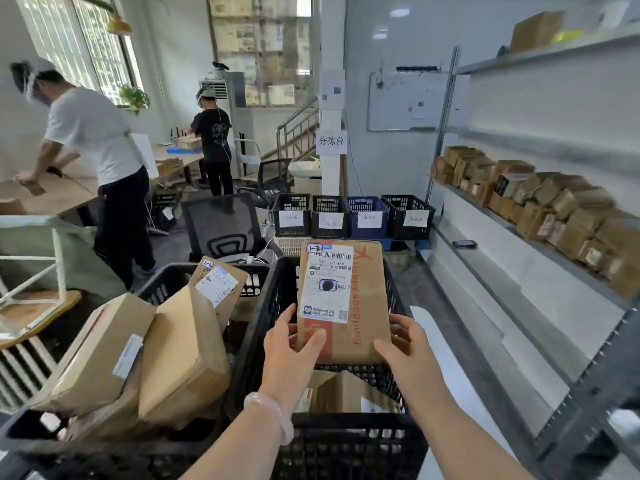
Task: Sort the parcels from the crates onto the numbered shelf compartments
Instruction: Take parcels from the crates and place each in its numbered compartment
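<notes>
Left hand (294, 348), with a pale bracelet (273, 414) on its wrist, grips the lower left corner of a cardboard parcel (346, 299), thumb pressed on the front face. The right hand (405, 344) grasps the lower right corner, fingers wrapped round the edge. The parcel is held upright above the black crate (346, 434), its white shipping label facing the camera. Well to the left of this crate and farther back, a person in a white shirt (93, 133) bends over a wooden table (52, 195). Just beside the black crate on its left stands a second crate (166, 282), filled with tilted boxes (183, 355) that rise above its rim. Beyond that, a person in a black shirt (213, 133) stands at another table, facing away. Behind the black crate are an office chair (221, 223) and a row of four labelled bins (353, 216), three black and one blue. Inside the black crate, below the held parcel, lies another box (349, 393). To the right of the crate runs a metal shelf (519, 271). A dark phone (464, 243) lies on its lower level. Many small brown parcels (540, 202) are packed along the level above it, and one more box (536, 31) sits on the top level.
</notes>
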A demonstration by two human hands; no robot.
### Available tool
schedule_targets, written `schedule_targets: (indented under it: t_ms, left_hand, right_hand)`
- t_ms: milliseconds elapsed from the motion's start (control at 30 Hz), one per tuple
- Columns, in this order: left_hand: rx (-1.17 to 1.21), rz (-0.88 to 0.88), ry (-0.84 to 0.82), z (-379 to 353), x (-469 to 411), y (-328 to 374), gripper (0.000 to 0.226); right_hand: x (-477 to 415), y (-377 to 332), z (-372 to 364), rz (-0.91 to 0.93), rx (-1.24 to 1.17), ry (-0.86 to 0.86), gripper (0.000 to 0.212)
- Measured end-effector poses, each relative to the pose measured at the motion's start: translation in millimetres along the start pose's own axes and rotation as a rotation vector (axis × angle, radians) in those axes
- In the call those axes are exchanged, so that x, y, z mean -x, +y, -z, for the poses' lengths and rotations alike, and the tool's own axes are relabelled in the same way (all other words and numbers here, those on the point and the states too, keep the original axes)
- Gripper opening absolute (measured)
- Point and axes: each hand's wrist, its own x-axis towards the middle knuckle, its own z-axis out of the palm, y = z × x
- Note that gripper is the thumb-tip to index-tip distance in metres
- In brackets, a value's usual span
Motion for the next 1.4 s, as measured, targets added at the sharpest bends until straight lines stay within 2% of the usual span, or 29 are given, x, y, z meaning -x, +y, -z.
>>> schedule_targets:
  t_ms: [267, 400, 500, 600, 733, 933, 1133, 1400]
  left_hand:
    - [-0.053, -0.092, -0.026, 9.1, 31.6, 8.8, 0.060]
    - [-0.036, -0.170, -0.080, -0.4, 40.3, 11.4, 0.062]
    - [-0.045, -0.247, -0.157, -19.6, 48.6, 24.8, 0.066]
    - [-0.077, -0.330, -0.257, -47.6, 58.4, 41.4, 0.082]
    - [-0.098, -0.405, -0.365, -97.4, 70.8, 70.6, 0.085]
    - [-0.068, -0.618, -0.477, -188.4, 110.8, 120.8, 0.083]
    - [0.150, -0.623, -0.659, -307.6, 185.0, 165.7, 0.092]
    - [0.344, -0.694, -0.816, -455.2, 309.0, 223.9, 0.092]
  right_hand:
    - [34.9, -2.2, 4.3, 0.118, 0.067, 0.006, 0.052]
    - [49.7, -6.1, 14.2, 0.175, 0.147, 0.072, 0.074]
    - [63.6, -13.6, 33.1, 0.196, 0.177, 0.146, 0.079]
    - [75.2, -17.5, 63.3, 0.230, 0.224, 0.258, 0.083]
    - [92.8, -30.6, 114.7, 0.277, 0.298, 0.372, 0.084]
    - [132.1, -64.5, 207.5, 0.367, 0.479, 0.543, 0.087]
    - [194.8, -93.8, 326.7, 0.355, 0.677, 0.754, 0.092]
    - [286.7, -131.4, 485.4, 0.312, 0.923, 0.971, 0.096]
